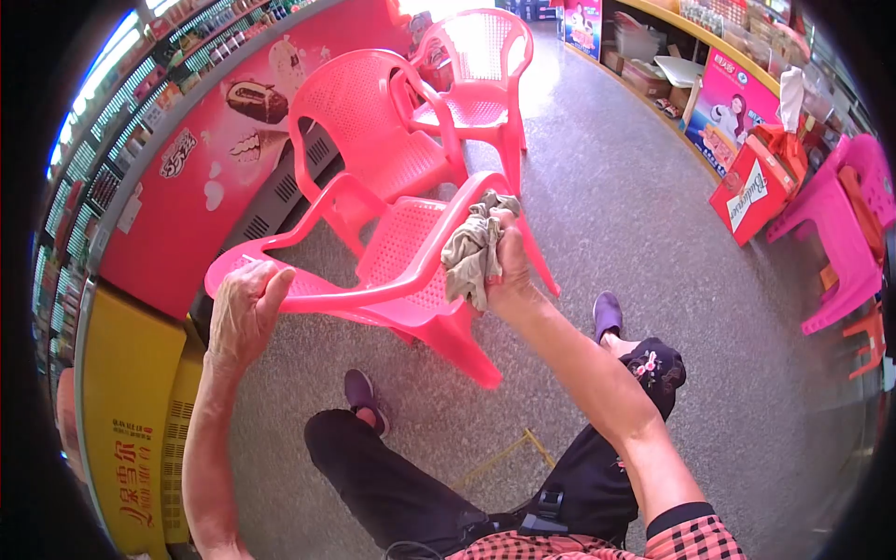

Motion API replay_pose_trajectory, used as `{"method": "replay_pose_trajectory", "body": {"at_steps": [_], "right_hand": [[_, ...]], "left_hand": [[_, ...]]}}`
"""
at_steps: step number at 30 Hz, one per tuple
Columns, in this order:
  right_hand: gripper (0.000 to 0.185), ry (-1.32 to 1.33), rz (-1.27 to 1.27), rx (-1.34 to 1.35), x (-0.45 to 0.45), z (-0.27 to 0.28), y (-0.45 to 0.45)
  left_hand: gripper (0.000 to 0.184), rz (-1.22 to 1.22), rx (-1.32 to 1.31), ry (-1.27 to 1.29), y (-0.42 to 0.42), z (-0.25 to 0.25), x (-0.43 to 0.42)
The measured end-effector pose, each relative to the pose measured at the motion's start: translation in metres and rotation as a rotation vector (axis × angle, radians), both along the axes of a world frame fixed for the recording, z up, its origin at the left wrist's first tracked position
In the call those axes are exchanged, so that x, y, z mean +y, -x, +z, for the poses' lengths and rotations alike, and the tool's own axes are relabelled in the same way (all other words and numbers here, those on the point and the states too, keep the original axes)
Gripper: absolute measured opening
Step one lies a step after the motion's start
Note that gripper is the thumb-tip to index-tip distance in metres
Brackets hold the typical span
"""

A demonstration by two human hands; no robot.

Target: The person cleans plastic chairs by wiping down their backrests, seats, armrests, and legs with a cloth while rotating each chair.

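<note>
My left hand point(245, 313) grips the edge of the nearest pink plastic armchair point(411, 245), at its left end in the head view. The fingers curl over the rim with the thumb on top. My right hand point(510, 266) is closed round a crumpled grey-beige rag point(474, 250), which rests against the chair's right armrest. The rag covers part of that armrest and hides some of my fingertips. Perforations show in the chair's seat and back. Touching or close behind it is a second pink armchair point(359, 117).
Further back stands a third pink armchair point(476, 56). A red freezer with ice-cream pictures point(187, 187) and a yellow cabinet point(131, 401) line the left. Rightward are a red Budweiser box point(747, 191) and a magenta plastic stool point(831, 233). Speckled grey floor point(597, 205) runs between.
</note>
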State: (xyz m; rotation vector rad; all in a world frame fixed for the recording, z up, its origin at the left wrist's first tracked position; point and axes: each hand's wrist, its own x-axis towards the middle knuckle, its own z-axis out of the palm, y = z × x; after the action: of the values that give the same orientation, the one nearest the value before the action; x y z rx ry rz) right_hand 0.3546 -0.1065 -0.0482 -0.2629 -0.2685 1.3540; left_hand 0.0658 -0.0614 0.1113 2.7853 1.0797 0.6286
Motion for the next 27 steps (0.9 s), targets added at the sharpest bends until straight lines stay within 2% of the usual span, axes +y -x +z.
{"method": "replay_pose_trajectory", "body": {"at_steps": [3, 5, 7, 10, 12, 14, 17, 18, 20, 23, 26, 27], "right_hand": [[0.029, 0.045, -0.056, 0.044, -0.006, 0.003, 0.011], [0.025, 0.100, -0.079, 0.079, -0.030, 0.024, 0.030], [0.026, 0.106, -0.015, 0.056, -0.021, -0.016, 0.039], [0.031, 0.077, 0.026, 0.052, -0.028, -0.028, 0.063], [0.031, 0.152, -0.049, 0.167, -0.027, -0.035, 0.083], [0.028, 0.182, -0.047, 0.246, -0.040, -0.014, 0.092], [0.017, 0.116, 0.019, 0.392, -0.063, 0.024, 0.097], [0.017, 0.119, 0.014, 0.392, -0.064, 0.019, 0.102], [0.026, -0.111, 0.051, 0.528, -0.068, 0.010, 0.114], [0.027, -0.027, 0.048, 0.503, -0.073, 0.007, 0.126], [0.028, -0.097, 0.108, 0.614, -0.077, 0.024, 0.146], [0.022, -0.149, 0.169, 0.663, -0.080, 0.035, 0.151]], "left_hand": [[0.050, 0.038, -0.071, -0.036, -0.005, -0.003, -0.001], [0.051, 0.058, -0.089, -0.051, -0.009, -0.003, -0.006], [0.053, 0.078, -0.105, -0.085, -0.009, -0.007, -0.005], [0.054, 0.126, -0.092, -0.080, -0.016, -0.008, -0.004], [0.055, 0.136, -0.101, -0.107, -0.023, -0.012, -0.006], [0.055, 0.144, -0.109, -0.133, -0.029, -0.015, -0.010], [0.051, 0.163, -0.082, -0.161, -0.038, -0.016, -0.017], [0.051, 0.165, -0.076, -0.158, -0.041, -0.016, -0.019], [0.051, 0.162, -0.067, -0.151, -0.045, -0.017, -0.022], [0.052, 0.161, -0.055, -0.221, -0.052, -0.020, -0.024], [0.051, 0.024, 0.009, -0.256, -0.056, -0.019, -0.026], [0.052, -0.049, 0.072, -0.317, -0.054, -0.018, -0.027]]}}
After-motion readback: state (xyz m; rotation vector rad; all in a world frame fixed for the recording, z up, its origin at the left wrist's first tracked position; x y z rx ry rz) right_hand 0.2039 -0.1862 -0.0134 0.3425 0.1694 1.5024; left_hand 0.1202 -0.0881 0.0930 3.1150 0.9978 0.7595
